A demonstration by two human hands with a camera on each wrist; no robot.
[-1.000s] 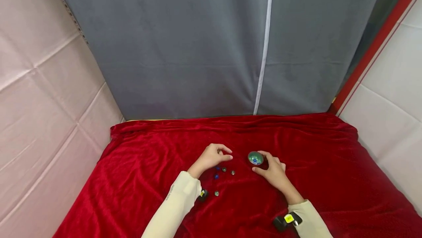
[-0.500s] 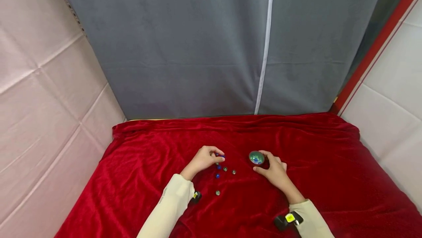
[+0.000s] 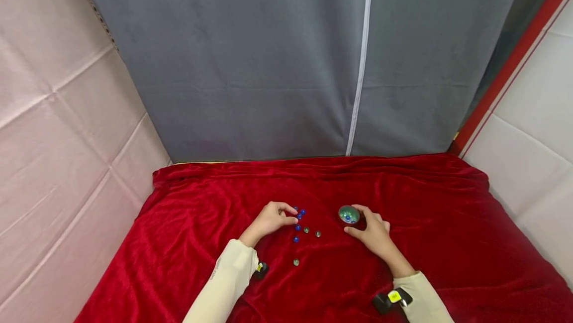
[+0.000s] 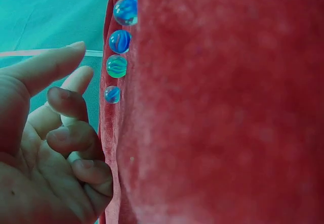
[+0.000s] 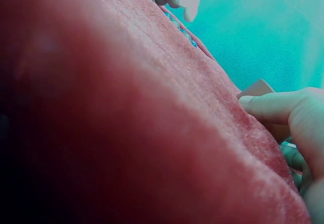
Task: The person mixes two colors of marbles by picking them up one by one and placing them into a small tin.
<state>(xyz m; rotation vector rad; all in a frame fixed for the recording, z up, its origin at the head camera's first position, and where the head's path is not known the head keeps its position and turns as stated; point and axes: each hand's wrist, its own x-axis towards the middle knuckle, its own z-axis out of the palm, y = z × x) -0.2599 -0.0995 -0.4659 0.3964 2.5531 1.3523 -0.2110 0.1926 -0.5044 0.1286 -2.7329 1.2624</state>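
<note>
Several marbles lie in a loose line on the red cloth. Among them are a blue marble (image 3: 296, 239), a greenish marble (image 3: 306, 230) and a clear, dark-flecked marble (image 3: 318, 234). My left hand (image 3: 271, 221) is beside the far end of this line, thumb and index finger apart. Nothing shows between these fingers in the left wrist view, where a blue marble (image 4: 120, 41) lies beyond them. On the right, a small round bowl (image 3: 344, 208), greenish inside with blue marbles at its bottom, is held between the thumb and fingers of my right hand (image 3: 373, 231).
Red velvet cloth (image 3: 215, 203) covers the table in folds. A grey curtain (image 3: 250, 89) hangs behind it, with white panels at both sides. One greenish marble (image 3: 296, 262) lies nearer the front, apart from the others.
My left hand has drawn back to the left and slightly nearer, leaving more blue marbles in sight at the line's far end. My right hand and the bowl have stayed nearly in place.
</note>
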